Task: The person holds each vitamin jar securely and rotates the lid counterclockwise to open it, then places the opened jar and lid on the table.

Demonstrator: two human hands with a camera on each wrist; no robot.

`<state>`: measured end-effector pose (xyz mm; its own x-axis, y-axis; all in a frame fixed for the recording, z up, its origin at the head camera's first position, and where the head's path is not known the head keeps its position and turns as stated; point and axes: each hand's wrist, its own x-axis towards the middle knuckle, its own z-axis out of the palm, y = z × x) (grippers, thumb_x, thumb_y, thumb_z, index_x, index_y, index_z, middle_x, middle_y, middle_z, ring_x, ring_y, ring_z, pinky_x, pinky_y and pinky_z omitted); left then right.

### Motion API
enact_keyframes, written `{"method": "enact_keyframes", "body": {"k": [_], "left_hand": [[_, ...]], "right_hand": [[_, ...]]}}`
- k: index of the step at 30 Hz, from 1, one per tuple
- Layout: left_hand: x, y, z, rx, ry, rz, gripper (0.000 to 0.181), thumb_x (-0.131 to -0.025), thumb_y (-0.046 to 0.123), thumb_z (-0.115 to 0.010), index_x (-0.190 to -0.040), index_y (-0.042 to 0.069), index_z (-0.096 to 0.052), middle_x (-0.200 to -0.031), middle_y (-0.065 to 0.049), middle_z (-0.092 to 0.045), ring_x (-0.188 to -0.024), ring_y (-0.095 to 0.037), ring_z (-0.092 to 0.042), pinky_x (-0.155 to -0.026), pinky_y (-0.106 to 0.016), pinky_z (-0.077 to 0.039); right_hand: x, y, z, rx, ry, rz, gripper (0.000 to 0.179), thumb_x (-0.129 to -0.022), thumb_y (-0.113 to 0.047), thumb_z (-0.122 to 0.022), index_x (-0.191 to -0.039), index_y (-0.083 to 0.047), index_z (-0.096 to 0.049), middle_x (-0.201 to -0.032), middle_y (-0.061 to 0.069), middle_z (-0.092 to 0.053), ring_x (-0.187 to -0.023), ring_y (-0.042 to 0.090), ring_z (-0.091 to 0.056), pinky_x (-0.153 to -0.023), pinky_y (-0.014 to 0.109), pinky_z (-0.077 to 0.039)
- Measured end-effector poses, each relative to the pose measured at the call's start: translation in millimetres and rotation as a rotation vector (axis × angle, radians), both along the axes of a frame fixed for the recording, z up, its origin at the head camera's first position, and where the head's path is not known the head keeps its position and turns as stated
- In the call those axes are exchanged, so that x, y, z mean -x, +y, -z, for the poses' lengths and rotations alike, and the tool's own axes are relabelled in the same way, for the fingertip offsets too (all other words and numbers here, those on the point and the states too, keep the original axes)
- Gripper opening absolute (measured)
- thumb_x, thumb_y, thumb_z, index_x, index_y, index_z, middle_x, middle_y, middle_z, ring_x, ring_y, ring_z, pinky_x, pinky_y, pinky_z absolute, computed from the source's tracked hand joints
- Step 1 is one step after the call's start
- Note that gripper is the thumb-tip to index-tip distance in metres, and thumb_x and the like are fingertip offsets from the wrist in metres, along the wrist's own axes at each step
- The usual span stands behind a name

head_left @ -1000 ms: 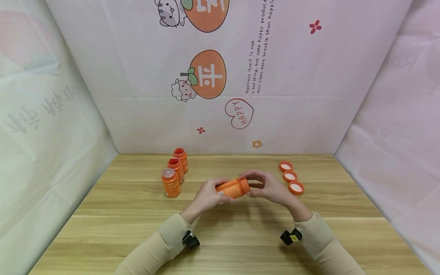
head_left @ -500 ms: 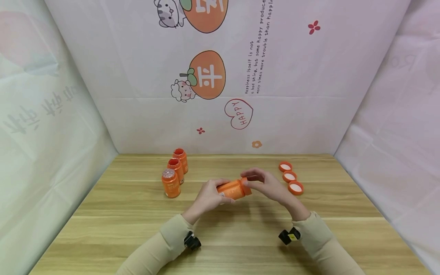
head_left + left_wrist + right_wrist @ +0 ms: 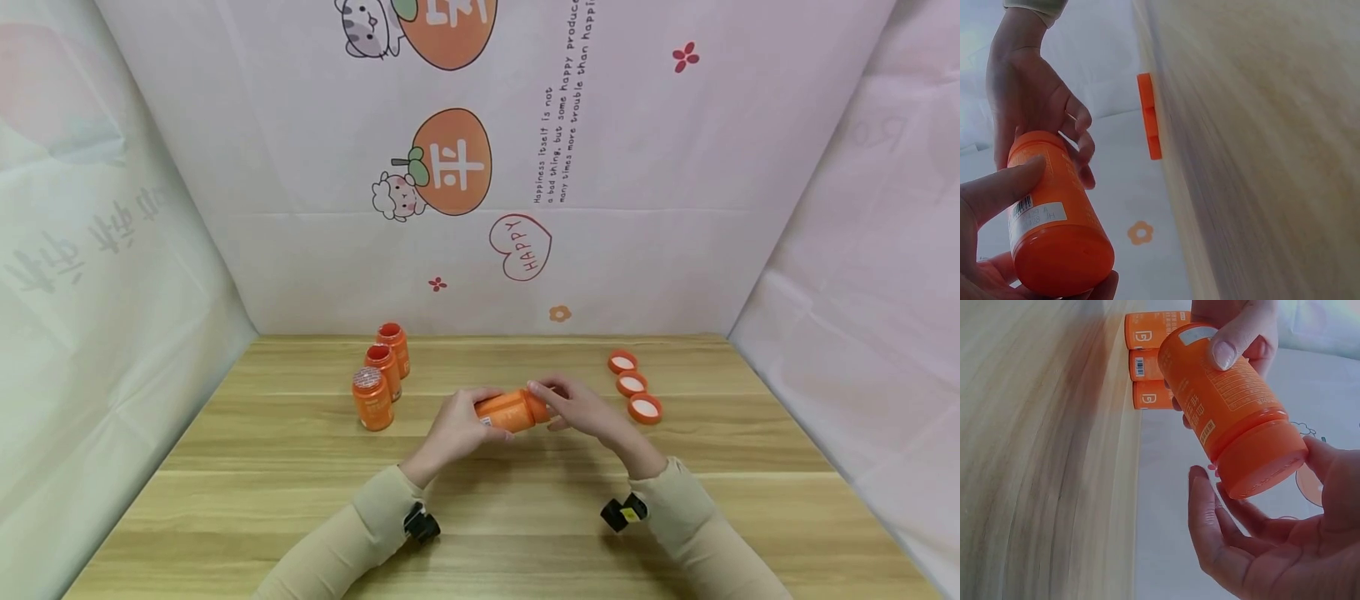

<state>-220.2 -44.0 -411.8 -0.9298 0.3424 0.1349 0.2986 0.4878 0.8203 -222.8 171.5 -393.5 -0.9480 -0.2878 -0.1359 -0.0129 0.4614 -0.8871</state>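
My left hand [image 3: 453, 425] grips an orange bottle [image 3: 504, 412] around its body, holding it tilted above the table with the cap end toward the right. In the right wrist view, the left thumb presses along the bottle's printed side. An orange cap [image 3: 1263, 459] sits on the bottle's neck. My right hand [image 3: 588, 410] is at that cap, with the thumb at one edge and a fingertip at the opposite edge. Its other fingers [image 3: 1200, 512] are bent and stand off the cap. A barcode label [image 3: 1038, 215] shows near the bottle's base.
Three uncapped orange bottles stand in a row at the left; the front bottle [image 3: 372, 402] has a silvery seal, while the rear bottle [image 3: 397, 354] shows an open mouth. Three orange caps [image 3: 645, 408] with white liners lie at the right. White printed sheets [image 3: 637, 167] wall in the wooden table [image 3: 510, 517].
My right hand's fingers have shifted around the cap, first spread, then further over it, with its wrist moving slightly left. My left hand keeps its grip on the bottle, almost in place.
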Motion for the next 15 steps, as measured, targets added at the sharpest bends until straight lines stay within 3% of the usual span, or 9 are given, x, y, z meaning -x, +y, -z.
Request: {"method": "enact_keyframes", "body": {"k": [6, 15], "left_hand": [[0.4, 0.7, -0.4, 0.003, 0.008, -0.016, 0.058, -0.063, 0.018, -0.086, -0.117, 0.012, -0.067, -0.107, -0.004, -0.067, -0.086, -0.018, -0.057, -0.075, -0.034, -0.046], [0.5, -0.6, -0.4, -0.005, 0.014, -0.011, 0.057, -0.062, 0.017, -0.086, -0.116, 0.012, -0.067, -0.106, -0.004, -0.068, -0.084, -0.017, -0.057, -0.073, -0.032, -0.046]], "right_hand": [[0.4, -1.5, -1.3, -0.026, -0.008, 0.013, 0.061, -0.091, -0.055, -0.052, -0.125, -0.004, -0.055, -0.114, 0.015, -0.058, -0.094, 0.022, -0.062, -0.077, 0.038, -0.056], [-0.3, -1.6, -0.4, -0.009, -0.001, 0.018, 0.057, -0.089, -0.053, -0.056, -0.122, -0.006, -0.057, -0.114, 0.013, -0.060, -0.093, 0.020, -0.062, -0.082, 0.044, -0.054]]}}
